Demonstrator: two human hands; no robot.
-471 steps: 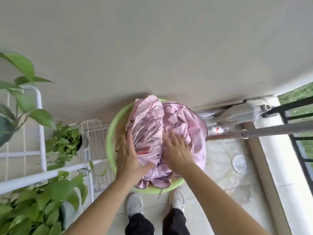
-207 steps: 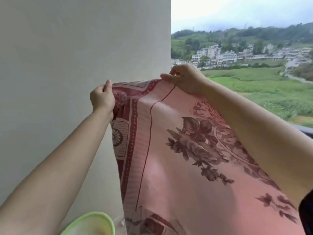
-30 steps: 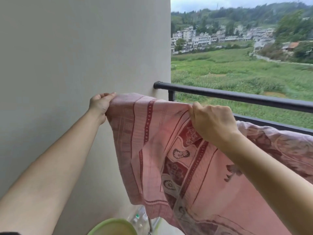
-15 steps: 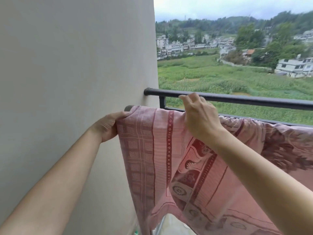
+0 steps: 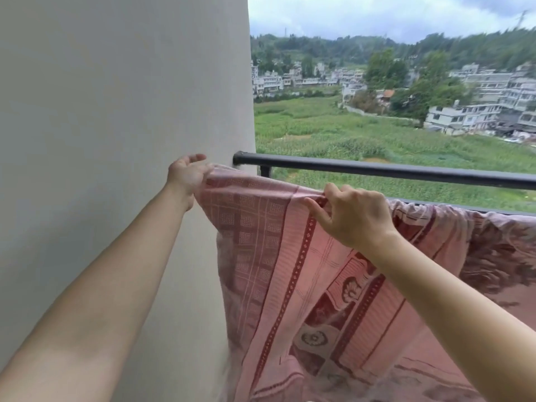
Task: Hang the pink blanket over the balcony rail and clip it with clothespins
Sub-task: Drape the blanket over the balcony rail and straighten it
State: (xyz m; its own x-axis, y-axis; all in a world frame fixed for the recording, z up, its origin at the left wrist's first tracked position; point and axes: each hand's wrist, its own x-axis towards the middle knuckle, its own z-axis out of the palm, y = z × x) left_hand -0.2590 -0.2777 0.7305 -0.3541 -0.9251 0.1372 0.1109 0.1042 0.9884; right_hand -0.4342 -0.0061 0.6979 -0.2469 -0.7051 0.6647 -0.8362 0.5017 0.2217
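We have the blanket [image 5: 290,256] spread out along the rail [image 5: 377,171], but the job looks only about half done. Its top fold runs just below the rail on our side, from the wall [image 5: 116,111] at the rail's left end out past the right edge of view, and the rest hangs down beneath the rail. What carries the fold is hidden under the cloth, so we cannot say it sits over the rail's top bar itself.

Our left hand [image 5: 185,177], just below the rail's left end, has its fingers loosely spread and only rests against the end of the blanket. Our right hand [image 5: 356,219], below the middle of the rail, pinches the top fold between thumb and forefinger, with the other fingers curled.

We judge that what is left is to even out the fold, which bunches towards the rail's right part, and then to clip it. No clothespins are in view anywhere.

We can read no brand, label or lettering; the blanket shows only dark red borders and flower patterns
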